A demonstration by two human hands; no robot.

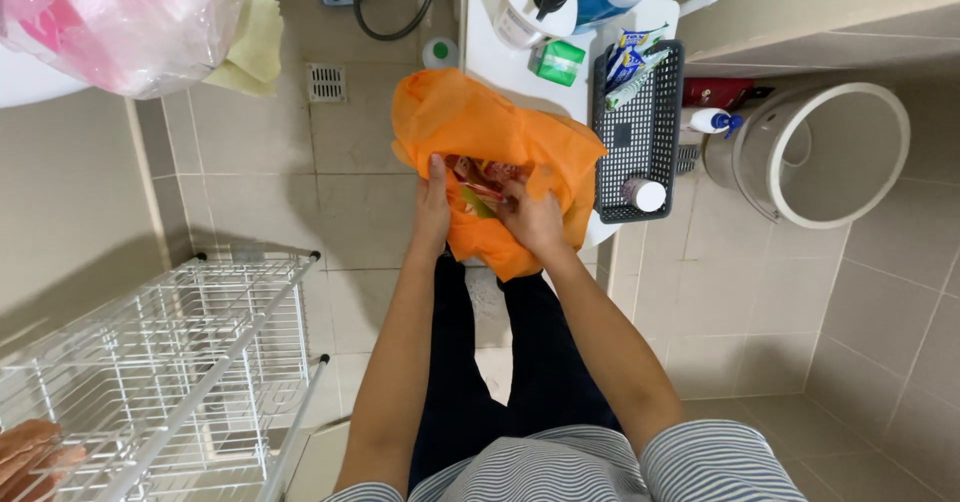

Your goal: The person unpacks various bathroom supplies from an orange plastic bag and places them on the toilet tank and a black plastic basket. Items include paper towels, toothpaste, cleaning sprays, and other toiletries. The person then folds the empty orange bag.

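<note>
Holding the orange bag (500,132) open, left hand (432,207) and right hand (530,220) each grip its mouth.

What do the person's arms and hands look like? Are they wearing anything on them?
Both arms are bare from the elbows down. The left hand and right hand wear no gloves, and no rings or watch show. Short sleeves with thin blue and white stripes cover the upper arms.
</note>
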